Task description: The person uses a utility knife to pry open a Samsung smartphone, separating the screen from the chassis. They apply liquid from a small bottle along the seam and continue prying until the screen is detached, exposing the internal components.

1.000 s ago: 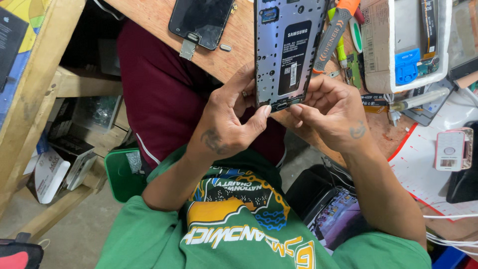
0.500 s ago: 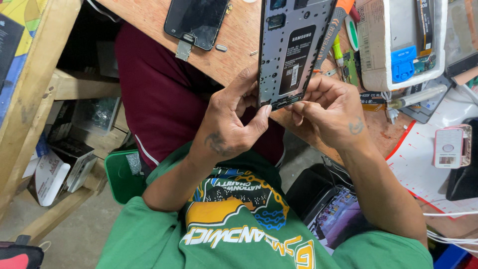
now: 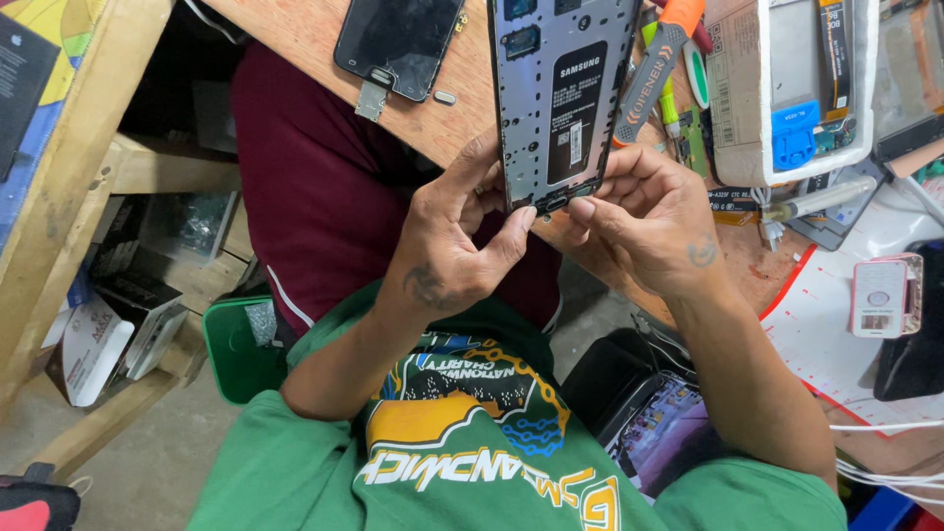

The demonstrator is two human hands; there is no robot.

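Both my hands hold an opened smartphone [image 3: 560,98] with its back cover off, showing a silvery frame and a black battery. My left hand [image 3: 457,236] grips the phone's left lower edge, thumb pressed at the bottom corner. At the bottom right corner my right hand [image 3: 644,221] pinches the phone, fingertips on the lower edge by the port. The phone stands upright over the edge of a wooden workbench [image 3: 442,113].
A second phone with a dark cracked screen [image 3: 398,39] lies on the bench to the left. An orange-handled opening tool [image 3: 654,64], a white tray of parts [image 3: 792,88], a small pink-white device [image 3: 885,295] and cables lie at the right. Boxes sit under the bench at left.
The phone has risen a little and sits higher in view. My fingers have shifted along its bottom edge; both hands keep their hold.
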